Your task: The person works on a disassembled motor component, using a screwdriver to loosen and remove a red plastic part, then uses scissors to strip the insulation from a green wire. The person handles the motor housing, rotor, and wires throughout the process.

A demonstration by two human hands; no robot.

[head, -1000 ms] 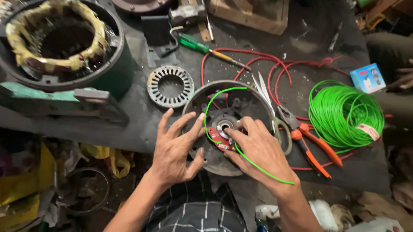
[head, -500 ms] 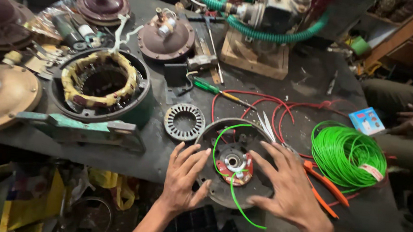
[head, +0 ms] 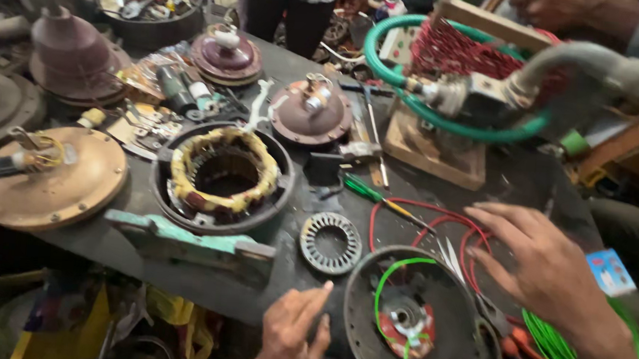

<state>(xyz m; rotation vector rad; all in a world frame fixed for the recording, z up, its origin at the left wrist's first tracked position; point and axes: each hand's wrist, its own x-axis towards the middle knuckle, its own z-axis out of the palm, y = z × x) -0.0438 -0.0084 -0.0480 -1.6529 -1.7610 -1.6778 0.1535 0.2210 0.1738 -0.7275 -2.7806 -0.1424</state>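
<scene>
your left hand point(head: 295, 334) rests open against the rim of the round motor cover point(head: 413, 321), gripping nothing; your right hand point(head: 545, 270) hovers spread and empty above the red wires point(head: 407, 208). green wire point(head: 391, 282) (one loop) lies loose across the cover, unfastened.

A small blue rectangular packet point(head: 610, 272) with a pale printed picture is seen at the bench's right edge, just beside the green wire coil point(head: 559, 346), near the right hand point(head: 545, 270).

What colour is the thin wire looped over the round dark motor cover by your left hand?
Bright green; the thin wire on the round dark motor cover shows best in the head view.
</scene>
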